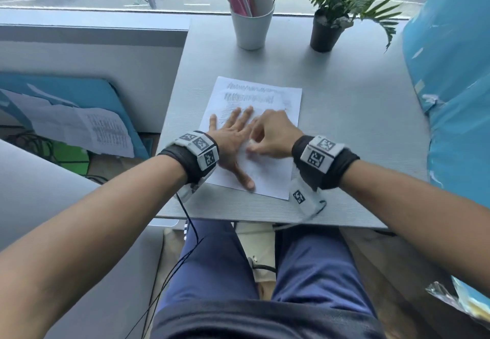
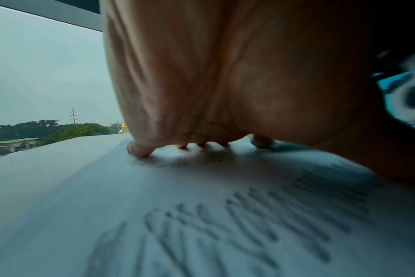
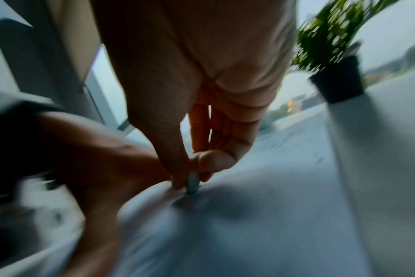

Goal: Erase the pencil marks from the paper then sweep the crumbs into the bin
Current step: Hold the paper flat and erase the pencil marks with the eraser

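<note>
Both hands (image 1: 254, 139) mid-paper (image 1: 267, 177), edges uncovered

We see bare forearms, each with a wide black fabric band wrapped round the wrist. On top of each band sits a white block bearing square black-and-white coded markers: the left wristband (image 1: 195, 153) shows three marker faces, the right wristband (image 1: 324, 162) two on top and a further marker on a white piece hanging beneath it. A thin black cable (image 1: 189, 222) runs down from the left wrist unit across the lap, and a short dark lead loops from the right unit. The legs wear blue trousers (image 1: 315, 264) with a white stripe mark at the left thigh, below a dark top (image 1: 265, 322).
</note>
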`<state>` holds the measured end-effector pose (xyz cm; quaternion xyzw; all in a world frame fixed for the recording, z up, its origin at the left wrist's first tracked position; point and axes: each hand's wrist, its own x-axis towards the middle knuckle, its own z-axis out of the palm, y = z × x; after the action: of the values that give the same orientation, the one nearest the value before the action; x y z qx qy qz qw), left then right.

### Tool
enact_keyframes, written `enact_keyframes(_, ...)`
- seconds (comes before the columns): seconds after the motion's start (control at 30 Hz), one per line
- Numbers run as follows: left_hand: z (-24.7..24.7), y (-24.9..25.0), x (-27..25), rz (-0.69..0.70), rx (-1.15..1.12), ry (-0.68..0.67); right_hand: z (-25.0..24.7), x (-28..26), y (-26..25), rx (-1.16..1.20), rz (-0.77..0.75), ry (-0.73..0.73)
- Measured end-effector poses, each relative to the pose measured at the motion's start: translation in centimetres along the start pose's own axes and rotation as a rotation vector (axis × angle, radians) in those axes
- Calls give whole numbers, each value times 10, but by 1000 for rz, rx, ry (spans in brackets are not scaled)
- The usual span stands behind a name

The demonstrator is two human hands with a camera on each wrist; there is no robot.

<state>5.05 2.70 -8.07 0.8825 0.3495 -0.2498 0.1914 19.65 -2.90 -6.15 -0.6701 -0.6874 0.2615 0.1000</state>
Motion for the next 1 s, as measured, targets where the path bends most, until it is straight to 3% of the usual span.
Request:
enact_keyframes(0.07,-1,0,1,-10,10,-3,0,-1,-1,-11,-36,-73)
enact_keyframes(0.23,-1,-1,-3,-8,-11,-5,-37,33,32,45,163,178)
enact_keyframes(0.37,-4,5,-3,-16,22,-23,-1,-4,0,-5,-15,-7)
enact_keyframes(0.43,-5,5,-4,-17,19,-22,-8,-1,8,-24,-16,-49)
enact_keyframes(0.57,-3,3,-5,-20,-12,-9,-38,29,35,46,126,142)
enact_keyframes(0.67,-2,4,-2,-21,3,-17,-13,6,10,-68,18,60)
enact_keyframes(0.77,-3,4,-2,-27,17,-18,-5,-7,3,-32,-38,-45)
enact_keyframes(0.9,-3,4,-4,-20,-16,-14,-36,18,34,40,123,163)
enact_keyframes(1.0,-1,4,-2,-21,3,-17,-17,3,14,21,67,98)
